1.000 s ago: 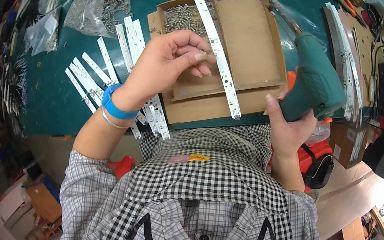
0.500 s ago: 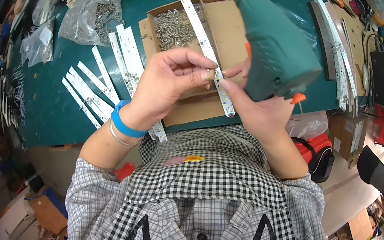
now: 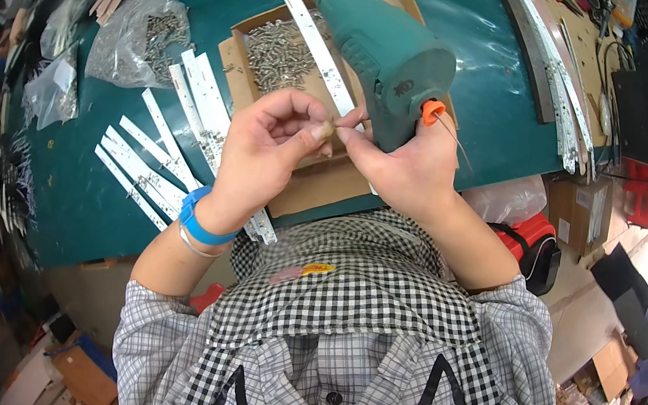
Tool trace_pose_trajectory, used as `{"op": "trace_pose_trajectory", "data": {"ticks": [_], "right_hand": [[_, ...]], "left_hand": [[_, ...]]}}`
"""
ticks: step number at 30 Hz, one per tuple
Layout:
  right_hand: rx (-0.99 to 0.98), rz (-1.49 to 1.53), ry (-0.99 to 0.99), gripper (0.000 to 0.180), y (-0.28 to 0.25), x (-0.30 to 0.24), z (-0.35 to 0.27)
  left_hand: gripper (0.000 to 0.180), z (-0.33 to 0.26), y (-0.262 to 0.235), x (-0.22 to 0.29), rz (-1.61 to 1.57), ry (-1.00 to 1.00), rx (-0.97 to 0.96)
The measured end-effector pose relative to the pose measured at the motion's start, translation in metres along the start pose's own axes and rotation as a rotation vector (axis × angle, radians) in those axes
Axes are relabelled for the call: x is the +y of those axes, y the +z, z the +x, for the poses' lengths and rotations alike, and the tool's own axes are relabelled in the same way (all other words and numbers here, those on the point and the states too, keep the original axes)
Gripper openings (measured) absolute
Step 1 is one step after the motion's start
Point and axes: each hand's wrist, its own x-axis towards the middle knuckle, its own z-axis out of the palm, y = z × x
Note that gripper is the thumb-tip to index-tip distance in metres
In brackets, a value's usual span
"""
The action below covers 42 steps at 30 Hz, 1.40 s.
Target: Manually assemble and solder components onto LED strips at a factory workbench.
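Observation:
My left hand (image 3: 266, 145) is closed, thumb and fingertips pinched together; what small thing they may hold is hidden. A green power drill (image 3: 387, 46) lies in my right hand (image 3: 408, 165), its metal nose pointing up and left. My right thumb and forefinger reach toward the left fingertips, almost meeting them. Beneath the fingers, a white LED strip board (image 3: 313, 43) slants over an open cardboard box (image 3: 321, 194). My hands and the drill cover the strip's lower part. Small metal screws or pins (image 3: 278, 55) are heaped in the box's left part.
Several white strips (image 3: 150, 170) lie fanned out left of the box. Behind them sits a clear bag (image 3: 131, 43) of small metal parts. More strips (image 3: 563, 95) and a dark bar (image 3: 530, 62) lie at the right on the green table (image 3: 483, 134).
The drill has swung left and lower with my right hand, now covering more of the strip and box. My left hand stays pinched near the strip, slightly lower left.

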Motion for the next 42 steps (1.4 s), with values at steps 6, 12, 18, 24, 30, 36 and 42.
{"op": "trace_pose_trajectory", "data": {"ticks": [6,12,18,24,30,36,42], "right_hand": [[-0.013,-0.050,0.051,0.040,0.008,0.007,0.005],[-0.050,-0.077,0.011,0.039,0.006,0.007,0.007],[0.032,0.145,0.016,0.036,0.006,0.016,0.004],[0.016,0.215,0.057,0.024,0.000,0.013,0.000],[0.074,0.309,0.047,0.020,0.002,0.012,-0.002],[0.044,0.197,0.102,0.019,-0.002,0.015,0.000],[0.077,0.233,0.148,0.022,0.001,0.020,0.001]], "left_hand": [[0.010,0.007,-0.004,-0.004,-0.070,0.087,0.102],[0.012,0.001,-0.005,0.001,0.076,0.121,0.152],[0.016,0.002,-0.004,-0.001,0.432,0.378,0.132],[0.012,0.002,0.000,-0.002,0.153,0.155,0.054],[0.013,0.002,0.009,0.000,-0.068,0.070,0.034],[0.015,0.003,0.004,-0.002,0.493,0.443,0.034],[0.011,0.008,0.000,0.004,0.432,0.243,0.026]]}}
